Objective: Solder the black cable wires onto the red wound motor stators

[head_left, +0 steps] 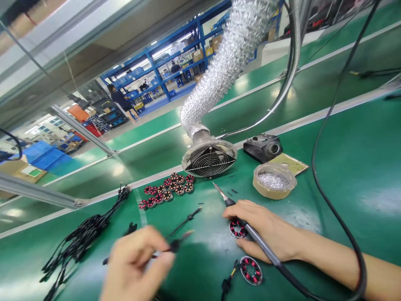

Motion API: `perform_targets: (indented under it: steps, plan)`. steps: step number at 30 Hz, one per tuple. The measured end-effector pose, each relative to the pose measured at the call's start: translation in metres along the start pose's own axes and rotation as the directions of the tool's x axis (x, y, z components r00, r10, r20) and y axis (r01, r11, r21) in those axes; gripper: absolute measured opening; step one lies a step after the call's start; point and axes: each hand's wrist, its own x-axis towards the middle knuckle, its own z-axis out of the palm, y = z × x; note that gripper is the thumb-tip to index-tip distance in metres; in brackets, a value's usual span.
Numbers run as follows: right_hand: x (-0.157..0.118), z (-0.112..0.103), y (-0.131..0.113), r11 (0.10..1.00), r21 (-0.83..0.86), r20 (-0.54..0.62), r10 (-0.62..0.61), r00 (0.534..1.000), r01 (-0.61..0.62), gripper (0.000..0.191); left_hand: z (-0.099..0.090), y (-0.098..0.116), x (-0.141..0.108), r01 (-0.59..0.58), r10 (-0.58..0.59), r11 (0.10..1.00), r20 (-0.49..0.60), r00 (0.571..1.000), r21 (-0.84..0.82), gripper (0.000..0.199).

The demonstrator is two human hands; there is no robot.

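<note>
My left hand [138, 263], smeared by motion, pinches a black cable [176, 246] whose reddish tip points to the upper right. In my right hand [269, 230] is a soldering iron [260, 242], its bare tip pointing up and left, above the bench. Between my right thumb and fingers sits a small motor stator [237, 229] with red windings, partly hidden by the hand. Below it lies another stator [251, 270] with a wired black cable beside it. A short cable end [188, 218] rests on the bench between my hands.
Several stators [167, 195] stand grouped before a round fume extractor [209, 161]. Black cables [81, 236] lie bundled at left. A tape-ring tub [275, 190] of shiny bits and a dark device [263, 147] stand at right. The iron's cord [332, 200] loops along the right.
</note>
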Motion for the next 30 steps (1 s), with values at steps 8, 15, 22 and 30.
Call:
perform_targets:
  steps: [8, 15, 22, 30]
  plan:
    - [0.005, 0.004, -0.024, 0.914, 0.366, -0.192, 0.259, 0.947, -0.176, 0.027, 0.086, 0.008, 0.006, 0.086, -0.164, 0.983, 0.575, 0.801, 0.161, 0.013]
    - [0.003, 0.009, -0.03, 0.892, 0.423, -0.163, 0.245, 0.956, -0.156, 0.033, 0.082, 0.015, 0.005, 0.029, -0.21, 0.956, 0.615, 0.76, 0.291, 0.01]
    - [0.003, 0.014, -0.029, 0.885, 0.416, -0.166, 0.297, 0.94, -0.206, 0.035, 0.081, 0.018, 0.001, -0.077, -0.162, 0.947, 0.67, 0.724, 0.312, 0.003]
    - [0.003, 0.013, -0.034, 0.93, 0.361, -0.204, 0.151, 0.967, -0.069, 0.024, 0.084, 0.004, 0.009, 0.072, -0.031, 0.996, 0.572, 0.819, -0.049, 0.044]
